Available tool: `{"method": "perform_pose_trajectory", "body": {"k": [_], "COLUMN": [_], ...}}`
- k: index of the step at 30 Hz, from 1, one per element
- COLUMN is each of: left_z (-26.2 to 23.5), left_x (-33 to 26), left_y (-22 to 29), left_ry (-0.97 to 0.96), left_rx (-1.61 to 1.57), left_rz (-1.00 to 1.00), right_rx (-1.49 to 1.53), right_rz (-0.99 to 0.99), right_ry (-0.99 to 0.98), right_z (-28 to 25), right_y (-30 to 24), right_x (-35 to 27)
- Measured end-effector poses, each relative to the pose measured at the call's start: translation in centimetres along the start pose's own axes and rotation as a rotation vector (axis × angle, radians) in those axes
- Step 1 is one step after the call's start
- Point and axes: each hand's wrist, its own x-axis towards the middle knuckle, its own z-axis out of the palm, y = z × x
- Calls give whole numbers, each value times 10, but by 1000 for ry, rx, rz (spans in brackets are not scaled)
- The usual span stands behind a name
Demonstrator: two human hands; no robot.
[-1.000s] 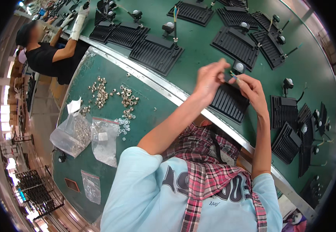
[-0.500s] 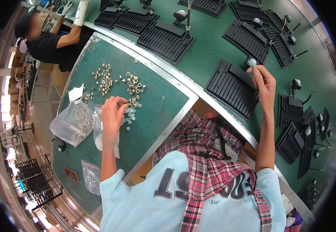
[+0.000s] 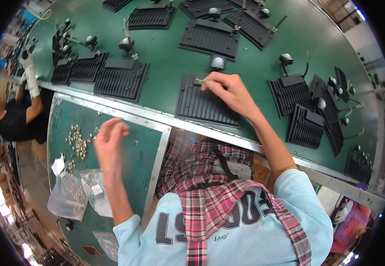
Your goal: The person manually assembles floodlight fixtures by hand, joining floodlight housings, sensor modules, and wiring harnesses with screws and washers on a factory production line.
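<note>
My right hand point(image 3: 230, 91) is closed in a pinch on thin coloured wires point(image 3: 200, 80). It is over a black ribbed housing point(image 3: 201, 106), which lies flat on the green bench near the metal edge. A sensor with a pale dome point(image 3: 218, 62) stands at that housing's far side. To the left, my left hand point(image 3: 109, 137) is raised over the lower green table, thumb and fingertips pressed together. Whatever is between them is too small or blurred to name. Small metal nuts point(image 3: 78, 142) are heaped just left of this hand, partly hidden by it.
More ribbed housings with sensors point(image 3: 121, 80) stand around the bench, several point(image 3: 305, 126) at the right. A metal rail point(image 3: 150, 119) divides bench and table. Clear plastic bags point(image 3: 68, 199) lie on the table, near a brown-framed flat object point(image 3: 92, 251). A co-worker point(image 3: 17, 117) is at the far left.
My view has turned rightward. My left hand has lifted from the nuts and white rings and come toward the bench. My right hand still pinches the wires, now lower over the housing.
</note>
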Motion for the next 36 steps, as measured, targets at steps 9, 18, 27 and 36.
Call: {"method": "perform_pose_trajectory", "body": {"k": [9, 18, 27, 36], "left_z": [147, 173, 177, 189], "left_x": [39, 34, 29, 21], "left_y": [-20, -31, -35, -25], "left_ry": [-541, -657, -616, -253], "left_rx": [-829, -985, -1121, -633], "left_rz": [-286, -363, -366, 28], "right_rx": [163, 159, 108, -10], "right_rz": [17, -25, -78, -28], "right_ry": [-74, -31, 32, 14], "right_z": [-3, 2, 5, 10], "right_y": [-1, 12, -1, -2], "right_x": [2, 0, 1, 0]}}
